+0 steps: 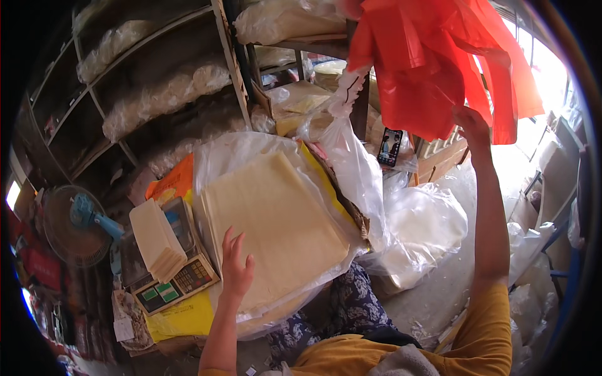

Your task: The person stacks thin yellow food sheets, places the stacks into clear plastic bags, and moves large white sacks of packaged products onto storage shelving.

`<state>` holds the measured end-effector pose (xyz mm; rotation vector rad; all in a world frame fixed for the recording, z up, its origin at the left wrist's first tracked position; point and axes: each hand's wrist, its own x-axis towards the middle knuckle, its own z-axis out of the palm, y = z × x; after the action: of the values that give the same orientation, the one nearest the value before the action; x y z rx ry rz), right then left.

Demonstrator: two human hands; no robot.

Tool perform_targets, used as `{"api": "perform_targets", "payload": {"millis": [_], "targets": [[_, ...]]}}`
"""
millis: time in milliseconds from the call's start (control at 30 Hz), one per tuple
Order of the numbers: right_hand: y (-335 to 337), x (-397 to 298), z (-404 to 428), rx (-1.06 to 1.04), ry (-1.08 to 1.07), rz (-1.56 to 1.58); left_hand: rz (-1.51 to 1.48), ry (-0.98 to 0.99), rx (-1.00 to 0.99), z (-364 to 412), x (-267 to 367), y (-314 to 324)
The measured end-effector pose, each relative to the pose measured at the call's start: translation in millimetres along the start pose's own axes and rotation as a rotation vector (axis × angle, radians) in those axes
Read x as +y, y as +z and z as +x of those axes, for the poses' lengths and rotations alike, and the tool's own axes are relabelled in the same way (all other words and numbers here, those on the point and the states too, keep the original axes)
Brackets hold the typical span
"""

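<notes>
My right hand (472, 124), raised at the upper right, has its fingers at the lower edge of one of the red plastic bags (414, 84) that hang there; whether it grips the edge cannot be told. My left hand (237, 263) is spread, holding nothing, above the near left part of a stack of large pale yellow sheets (277, 211). The sheets lie on clear plastic. Left of them a folded stack of similar pale sheets (157, 239) rests on a digital scale (190, 277) with a keypad and green displays.
A blue fan (84, 211) stands at the left. Metal shelves (160, 37) at the back hold plastic-wrapped bundles. A white plastic bag (352, 160) hangs right of the sheets, near a phone (390, 147). A clear plastic-wrapped bundle (418, 230) sits lower right.
</notes>
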<state>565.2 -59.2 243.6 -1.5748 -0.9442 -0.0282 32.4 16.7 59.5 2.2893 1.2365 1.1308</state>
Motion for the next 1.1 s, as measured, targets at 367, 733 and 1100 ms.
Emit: {"api": "perform_targets", "payload": {"millis": [367,733,1100], "targets": [[33,-8,11,0.085,-0.516,-0.326,0.077,0.055,0.012,-4,-10,9],[-79,-6,61,0.43,-0.342,-0.449,0.002,0.02,0.025,-23,-29,-1],[-141,10,54,0.467,-0.243,-0.494,-0.112,-0.054,-0.068,-21,-35,14]]}}
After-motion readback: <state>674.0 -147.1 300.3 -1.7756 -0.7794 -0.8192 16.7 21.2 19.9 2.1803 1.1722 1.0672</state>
